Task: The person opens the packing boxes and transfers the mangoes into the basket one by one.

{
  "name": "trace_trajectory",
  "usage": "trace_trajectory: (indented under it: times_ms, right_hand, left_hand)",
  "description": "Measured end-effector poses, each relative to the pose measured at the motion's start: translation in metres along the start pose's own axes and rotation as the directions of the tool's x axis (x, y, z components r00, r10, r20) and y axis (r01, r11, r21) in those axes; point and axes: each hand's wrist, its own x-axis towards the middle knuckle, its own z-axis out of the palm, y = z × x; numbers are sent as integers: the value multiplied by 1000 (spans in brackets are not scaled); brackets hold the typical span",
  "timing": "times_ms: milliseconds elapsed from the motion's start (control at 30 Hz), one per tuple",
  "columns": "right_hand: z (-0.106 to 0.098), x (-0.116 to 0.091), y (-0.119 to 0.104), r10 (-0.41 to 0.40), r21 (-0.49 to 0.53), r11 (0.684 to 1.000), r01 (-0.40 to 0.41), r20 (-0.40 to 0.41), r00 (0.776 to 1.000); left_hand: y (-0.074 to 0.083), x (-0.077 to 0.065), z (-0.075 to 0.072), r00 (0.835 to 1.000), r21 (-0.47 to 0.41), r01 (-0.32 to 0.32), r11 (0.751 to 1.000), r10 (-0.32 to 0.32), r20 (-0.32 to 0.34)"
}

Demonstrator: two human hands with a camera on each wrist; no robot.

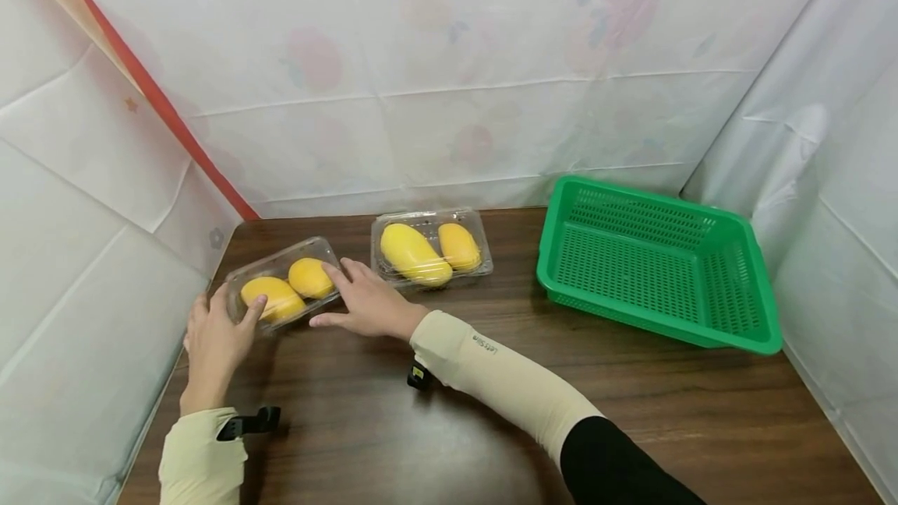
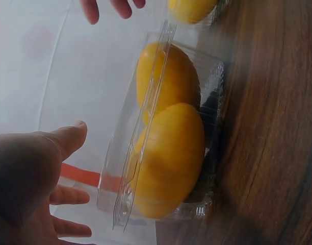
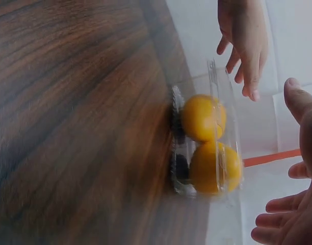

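A clear plastic clamshell box (image 1: pixel 277 257) with two yellow mangoes, a larger one (image 1: pixel 272 297) and a smaller one (image 1: pixel 309 279), sits on the left of the table. My left hand (image 1: pixel 219 337) is at the box's left end, thumb and fingers spread. At the right end is my right hand (image 1: pixel 368 306), its fingers extended. Both wrist views show the lid (image 2: pixel 129 178) down over the fruit and gaps between the hands and the box. A second clear box (image 1: pixel 429 218), also with two mangoes (image 1: pixel 415 254), stands just beyond my right hand.
A green perforated plastic basket (image 1: pixel 659 326) stands on the right side of the brown wooden table (image 1: pixel 449 411). White patterned sheets (image 1: pixel 421 123) hang behind the table and along both sides. A red strip (image 1: pixel 168 111) runs down the left corner.
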Motion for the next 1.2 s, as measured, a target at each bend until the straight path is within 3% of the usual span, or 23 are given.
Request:
trace_trajectory:
  times_ms: [400,700,1200]
  right_hand:
    - [15,15,-11,112,83,990,-113,22,994]
    - [23,23,-13,212,134,968,-212,17,977]
    - [40,38,-11,269,265,931,-249,-38,962]
  left_hand:
    - [-10,7,-3,999,6,41,999,-40,-24]
    - [-15,10,-1,997,-15,79,997,-78,29]
    - [-20,15,2,997,-17,58,998,-57,46]
